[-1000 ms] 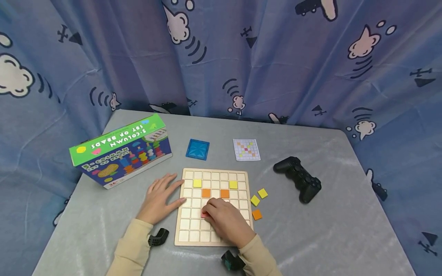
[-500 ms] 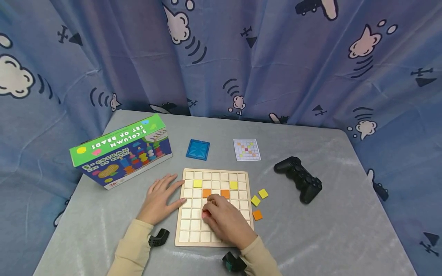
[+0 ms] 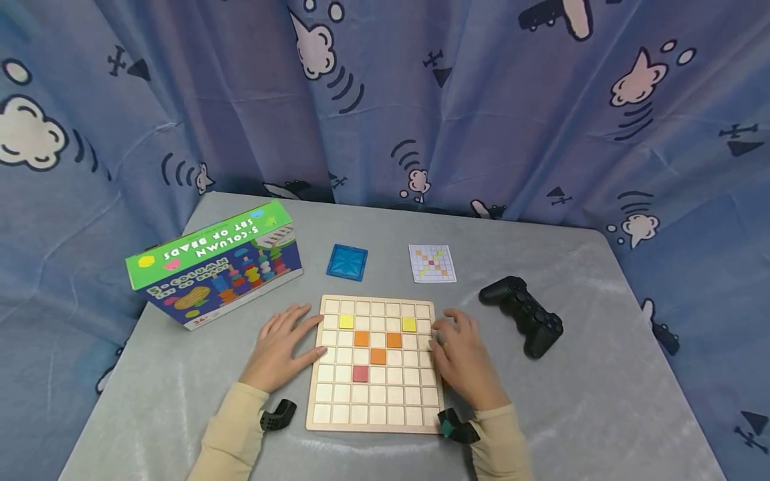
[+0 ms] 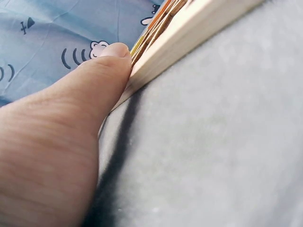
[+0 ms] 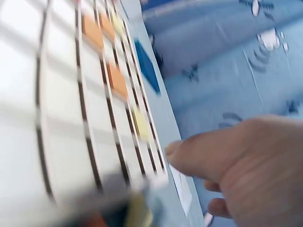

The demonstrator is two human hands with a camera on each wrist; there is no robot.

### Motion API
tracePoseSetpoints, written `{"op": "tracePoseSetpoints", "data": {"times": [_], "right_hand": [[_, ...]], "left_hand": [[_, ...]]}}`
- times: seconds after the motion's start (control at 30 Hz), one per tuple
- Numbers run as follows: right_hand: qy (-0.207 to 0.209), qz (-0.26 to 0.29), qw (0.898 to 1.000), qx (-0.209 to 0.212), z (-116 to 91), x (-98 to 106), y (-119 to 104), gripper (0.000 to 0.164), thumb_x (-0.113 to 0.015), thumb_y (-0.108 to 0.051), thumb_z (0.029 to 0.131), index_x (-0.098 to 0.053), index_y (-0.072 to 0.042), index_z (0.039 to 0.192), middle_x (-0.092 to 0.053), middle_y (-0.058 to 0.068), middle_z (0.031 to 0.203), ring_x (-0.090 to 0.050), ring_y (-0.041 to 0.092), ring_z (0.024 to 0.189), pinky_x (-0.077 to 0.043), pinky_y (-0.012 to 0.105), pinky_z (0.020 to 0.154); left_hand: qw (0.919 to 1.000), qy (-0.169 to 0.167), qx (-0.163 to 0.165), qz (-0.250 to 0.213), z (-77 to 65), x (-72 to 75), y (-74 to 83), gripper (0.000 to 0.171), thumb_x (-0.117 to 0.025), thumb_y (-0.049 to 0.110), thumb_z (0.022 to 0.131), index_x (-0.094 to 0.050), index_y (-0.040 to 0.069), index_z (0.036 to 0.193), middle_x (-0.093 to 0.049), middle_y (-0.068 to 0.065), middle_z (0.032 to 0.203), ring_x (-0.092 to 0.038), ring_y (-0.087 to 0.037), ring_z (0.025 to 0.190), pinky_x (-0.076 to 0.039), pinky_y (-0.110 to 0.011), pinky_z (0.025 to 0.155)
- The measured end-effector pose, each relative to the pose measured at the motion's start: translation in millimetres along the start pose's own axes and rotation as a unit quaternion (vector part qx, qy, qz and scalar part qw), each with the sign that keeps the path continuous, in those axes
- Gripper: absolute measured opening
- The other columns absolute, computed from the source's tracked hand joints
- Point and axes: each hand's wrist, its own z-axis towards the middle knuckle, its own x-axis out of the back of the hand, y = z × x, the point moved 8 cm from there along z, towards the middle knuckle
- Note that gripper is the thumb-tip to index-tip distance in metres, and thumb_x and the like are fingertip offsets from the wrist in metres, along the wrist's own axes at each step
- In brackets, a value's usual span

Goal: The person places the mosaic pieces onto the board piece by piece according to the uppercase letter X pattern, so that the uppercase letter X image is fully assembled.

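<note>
A wooden grid board [image 3: 394,395] lies flat with pale square tiles in its cells. Among these sit several coloured tiles: a yellow tile [image 3: 346,321] at upper left, another at upper right, an orange tile [image 3: 377,356] near the middle, two orange ones above it and a red tile [image 3: 360,373] below left. My left hand [image 3: 279,351] rests along the board's left edge, fingers extended, its thumb [image 4: 111,66] against the wooden side. Beside the right edge, my right hand [image 3: 466,361] is over the loose tiles, mostly hiding them; its thumb [image 5: 199,153] stands apart from the fingers.
A small printed pattern card [image 3: 432,263] and a blue square plastic piece [image 3: 347,262] lie beyond the board. At far left stands a bead-set box [image 3: 222,274]. To the right of my right hand is a black game controller [image 3: 522,315].
My right hand has left the board's middle and moved right to the loose tiles. An orange tile now shows where it was, above the red one. My left hand stays put.
</note>
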Motion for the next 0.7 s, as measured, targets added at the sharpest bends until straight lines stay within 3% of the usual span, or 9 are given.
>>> {"op": "tracePoseSetpoints", "data": {"times": [0.2, 0.4, 0.7], "right_hand": [[-0.011, -0.013, 0.998, -0.054, -8.8, 3.0, 35.2, 0.022, -0.065, -0.006, 0.089, -0.062, -0.002, 0.111, -0.049, 0.022, 0.124, -0.044, 0.040, 0.111, -0.048, 0.051, 0.085], [-0.033, -0.006, 0.995, -0.089, -15.8, 0.0, 48.2, 0.022, -0.063, -0.004, 0.090, -0.060, 0.000, 0.112, -0.051, 0.021, 0.120, -0.045, 0.038, 0.112, -0.048, 0.051, 0.088], [-0.036, -0.010, 0.996, -0.080, -18.7, -1.6, 49.3, 0.027, -0.069, -0.004, 0.087, -0.061, 0.000, 0.112, -0.056, 0.017, 0.110, -0.050, 0.036, 0.104, -0.048, 0.048, 0.085]], "left_hand": [[0.9999, 0.010, -0.003, 0.000, 0.1, -0.1, 0.3, 0.061, -0.064, 0.053, 0.086, -0.051, 0.025, 0.140, -0.038, -0.005, 0.151, -0.026, -0.028, 0.143, -0.014, -0.054, 0.116], [0.9999, 0.014, -0.006, 0.002, -0.7, -0.4, 0.0, 0.061, -0.063, 0.052, 0.087, -0.051, 0.025, 0.139, -0.039, -0.006, 0.151, -0.027, -0.029, 0.142, -0.015, -0.054, 0.115], [1.0000, 0.002, 0.001, 0.003, -0.6, 0.5, 0.5, 0.062, -0.064, 0.052, 0.086, -0.050, 0.025, 0.140, -0.037, -0.005, 0.152, -0.026, -0.027, 0.143, -0.013, -0.053, 0.117]]}}
